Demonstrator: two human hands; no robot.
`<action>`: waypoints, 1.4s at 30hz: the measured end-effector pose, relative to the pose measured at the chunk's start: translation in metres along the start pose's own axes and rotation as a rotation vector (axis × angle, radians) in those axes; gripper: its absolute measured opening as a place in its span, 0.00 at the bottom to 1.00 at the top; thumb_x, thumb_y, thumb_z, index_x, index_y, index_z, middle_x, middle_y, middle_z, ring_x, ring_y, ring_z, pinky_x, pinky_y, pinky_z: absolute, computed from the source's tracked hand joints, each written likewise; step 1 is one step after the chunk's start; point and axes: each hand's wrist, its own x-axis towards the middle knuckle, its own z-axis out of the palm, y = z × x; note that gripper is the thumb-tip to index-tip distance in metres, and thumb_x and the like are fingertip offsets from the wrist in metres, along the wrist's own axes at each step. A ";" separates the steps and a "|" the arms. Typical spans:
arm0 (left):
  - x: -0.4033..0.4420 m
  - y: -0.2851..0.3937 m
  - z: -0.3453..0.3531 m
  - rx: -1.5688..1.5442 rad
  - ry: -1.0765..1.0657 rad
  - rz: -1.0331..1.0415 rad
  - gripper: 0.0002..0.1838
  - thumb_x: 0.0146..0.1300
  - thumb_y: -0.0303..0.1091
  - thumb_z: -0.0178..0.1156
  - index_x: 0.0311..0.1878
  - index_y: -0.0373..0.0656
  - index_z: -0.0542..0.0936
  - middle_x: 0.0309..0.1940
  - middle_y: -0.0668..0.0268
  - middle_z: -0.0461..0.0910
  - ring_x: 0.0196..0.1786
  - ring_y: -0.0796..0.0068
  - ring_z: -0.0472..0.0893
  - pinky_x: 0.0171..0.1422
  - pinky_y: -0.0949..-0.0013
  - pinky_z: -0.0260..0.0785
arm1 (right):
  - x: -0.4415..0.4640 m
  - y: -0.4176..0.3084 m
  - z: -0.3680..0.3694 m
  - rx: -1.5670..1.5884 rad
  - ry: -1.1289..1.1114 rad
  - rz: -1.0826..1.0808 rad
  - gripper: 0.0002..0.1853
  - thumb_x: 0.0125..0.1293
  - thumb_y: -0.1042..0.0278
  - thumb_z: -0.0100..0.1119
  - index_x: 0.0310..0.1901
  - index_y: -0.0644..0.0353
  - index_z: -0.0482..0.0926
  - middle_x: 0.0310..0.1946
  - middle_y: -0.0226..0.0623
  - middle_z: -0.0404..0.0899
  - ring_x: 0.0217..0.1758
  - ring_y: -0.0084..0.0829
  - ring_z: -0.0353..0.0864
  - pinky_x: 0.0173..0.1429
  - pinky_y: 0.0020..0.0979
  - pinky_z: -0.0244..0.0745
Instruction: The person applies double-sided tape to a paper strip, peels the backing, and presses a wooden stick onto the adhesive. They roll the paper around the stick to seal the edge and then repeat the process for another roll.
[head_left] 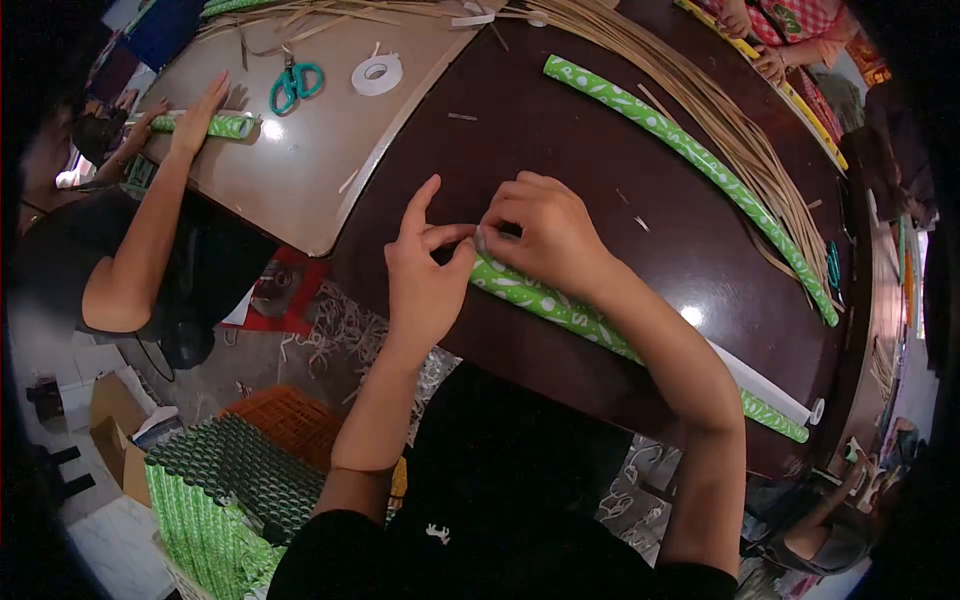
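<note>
The hands work close together over the dark table (450, 150), their fingertips meeting at the near-left end of the green tube (545, 300). The left hand (425, 285) closes thumb and index finger on that end, its other fingers raised and spread; the right hand (553, 232), fingers curled, pinches a pale bit (481, 238) there, too small to identify. From this meeting point the tube runs toward 4 o'clock, passing beneath the right forearm, with a white sheet (770, 385) just beside its far part. A second tube (665, 130) lies well apart, stretching from 1 o'clock round to between 3 and 4, and brown strips (735, 140) lie alongside it on its outer side. On the pale table (270, 175), the white tape (377, 75) sits at 11 o'clock and the teal scissors (295, 85) at 10. Farther out at 10 o'clock, a co-worker's hand (205, 112) presses on another green tube (232, 127). Stacked tubes (200, 490) stand between 7 and 8 o'clock, below table height.
</note>
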 end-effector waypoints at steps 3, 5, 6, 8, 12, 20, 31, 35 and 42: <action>0.000 0.001 0.000 0.052 -0.007 0.014 0.37 0.60 0.20 0.61 0.73 0.42 0.62 0.40 0.60 0.86 0.47 0.76 0.80 0.62 0.67 0.64 | 0.001 -0.001 0.001 -0.053 0.018 -0.039 0.06 0.51 0.69 0.68 0.26 0.60 0.82 0.26 0.34 0.77 0.35 0.36 0.77 0.43 0.37 0.75; 0.000 0.002 0.000 0.079 -0.014 0.024 0.36 0.62 0.17 0.59 0.74 0.40 0.61 0.42 0.57 0.85 0.47 0.78 0.79 0.57 0.71 0.69 | 0.001 0.002 0.001 -0.071 0.029 -0.066 0.06 0.51 0.69 0.68 0.25 0.60 0.81 0.26 0.34 0.77 0.35 0.37 0.77 0.42 0.38 0.75; 0.000 0.001 0.000 0.079 -0.012 0.032 0.36 0.62 0.17 0.59 0.74 0.40 0.61 0.42 0.57 0.85 0.47 0.78 0.78 0.57 0.71 0.69 | 0.001 0.004 0.001 -0.022 0.027 -0.048 0.06 0.51 0.69 0.68 0.26 0.60 0.81 0.26 0.35 0.77 0.36 0.37 0.77 0.41 0.37 0.75; -0.001 0.002 0.000 0.077 -0.009 0.042 0.36 0.62 0.17 0.59 0.74 0.40 0.62 0.42 0.57 0.85 0.47 0.79 0.78 0.57 0.71 0.69 | 0.000 0.006 -0.001 0.025 0.025 -0.031 0.06 0.52 0.69 0.68 0.27 0.61 0.82 0.26 0.35 0.77 0.36 0.37 0.78 0.41 0.37 0.75; 0.000 0.005 0.000 0.047 -0.015 0.001 0.36 0.61 0.17 0.59 0.74 0.40 0.62 0.42 0.58 0.85 0.47 0.79 0.78 0.57 0.71 0.69 | 0.001 0.004 -0.007 0.137 0.027 0.063 0.04 0.50 0.73 0.69 0.28 0.60 0.82 0.28 0.33 0.79 0.32 0.34 0.76 0.37 0.35 0.74; 0.001 0.002 0.000 -0.006 -0.024 0.023 0.37 0.61 0.15 0.59 0.74 0.39 0.62 0.41 0.58 0.82 0.49 0.75 0.81 0.56 0.71 0.71 | 0.003 0.000 -0.004 -0.061 -0.005 -0.072 0.05 0.50 0.68 0.68 0.27 0.59 0.83 0.27 0.32 0.79 0.36 0.34 0.77 0.41 0.36 0.74; 0.000 0.002 -0.001 0.006 -0.007 -0.017 0.38 0.58 0.25 0.64 0.73 0.46 0.64 0.38 0.68 0.87 0.46 0.75 0.82 0.69 0.60 0.56 | 0.004 -0.002 -0.003 0.166 -0.096 0.193 0.07 0.53 0.69 0.67 0.29 0.63 0.81 0.29 0.39 0.79 0.39 0.39 0.78 0.43 0.39 0.75; 0.000 0.004 0.000 0.024 -0.003 -0.004 0.37 0.60 0.17 0.60 0.74 0.40 0.63 0.40 0.59 0.84 0.47 0.78 0.80 0.55 0.72 0.71 | 0.005 0.000 -0.004 0.246 -0.105 0.275 0.09 0.53 0.68 0.66 0.31 0.64 0.82 0.30 0.41 0.80 0.39 0.39 0.79 0.43 0.38 0.75; 0.000 -0.001 0.001 0.038 -0.011 0.032 0.32 0.62 0.18 0.59 0.71 0.40 0.66 0.42 0.61 0.83 0.47 0.77 0.80 0.58 0.70 0.70 | 0.010 0.001 -0.023 0.378 -0.171 0.491 0.08 0.56 0.71 0.63 0.34 0.67 0.83 0.29 0.36 0.82 0.34 0.22 0.79 0.41 0.27 0.74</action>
